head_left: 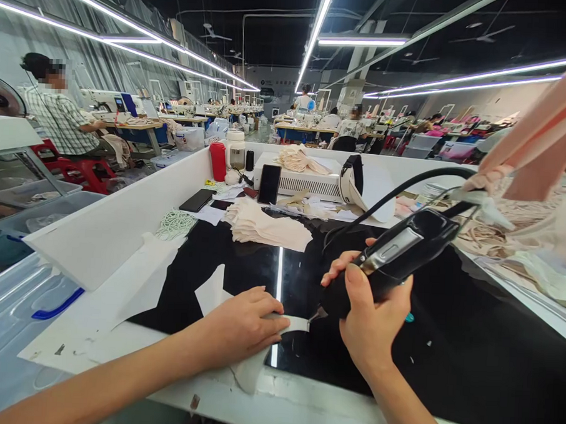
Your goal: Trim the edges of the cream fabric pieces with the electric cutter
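Observation:
My right hand (pixel 374 322) is wrapped round a black corded hand tool (pixel 398 248) with a silver plate on its side. The tool's narrow metal tip (pixel 319 315) points down left and meets the end of a pale fabric piece (pixel 297 324). My left hand (pixel 243 326) lies flat on that fabric, fingers stretched out, pressing it to the glossy black work surface (pixel 323 357). Part of the fabric is hidden under the palm, and a loose end hangs at the table's front edge. Beyond the left hand sits a stack of cream fabric pieces (pixel 268 227).
A black cable (pixel 397 186) arcs behind the tool. Pink cloth (pixel 539 136) hangs at the right above heaped beige fabric (pixel 492 237). At the back stand a white vented box (pixel 303 185), phone (pixel 269 184) and red cup (pixel 217 161). A white side wall (pixel 123 230) borders the left.

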Demonstrator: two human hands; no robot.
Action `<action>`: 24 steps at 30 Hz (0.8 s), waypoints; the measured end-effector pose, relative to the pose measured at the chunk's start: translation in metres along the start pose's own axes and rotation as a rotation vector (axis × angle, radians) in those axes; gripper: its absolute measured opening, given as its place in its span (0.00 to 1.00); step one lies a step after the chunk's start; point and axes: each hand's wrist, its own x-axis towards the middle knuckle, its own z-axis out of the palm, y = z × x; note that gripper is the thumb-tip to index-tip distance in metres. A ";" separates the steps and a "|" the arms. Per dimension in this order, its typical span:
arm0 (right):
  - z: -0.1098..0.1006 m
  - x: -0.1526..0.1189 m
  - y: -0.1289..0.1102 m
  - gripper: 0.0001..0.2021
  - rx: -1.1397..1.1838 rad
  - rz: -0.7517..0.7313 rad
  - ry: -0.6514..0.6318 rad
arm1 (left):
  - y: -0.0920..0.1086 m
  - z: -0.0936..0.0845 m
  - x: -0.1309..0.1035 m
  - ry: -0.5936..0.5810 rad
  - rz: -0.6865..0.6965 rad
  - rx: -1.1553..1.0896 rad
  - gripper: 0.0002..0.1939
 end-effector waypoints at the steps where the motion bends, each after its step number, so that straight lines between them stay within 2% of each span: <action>1: 0.000 0.000 0.000 0.17 0.003 -0.002 -0.003 | 0.001 0.000 -0.001 0.000 -0.006 0.004 0.10; 10: -0.002 0.003 -0.002 0.22 -0.001 0.017 0.028 | 0.002 0.007 -0.004 0.051 -0.028 -0.020 0.10; 16: 0.011 0.007 -0.006 0.22 0.076 0.045 0.047 | 0.004 0.010 -0.004 0.070 -0.051 -0.040 0.10; 24: 0.023 0.000 -0.003 0.22 0.118 0.089 0.019 | 0.004 0.012 -0.002 0.055 -0.030 -0.016 0.11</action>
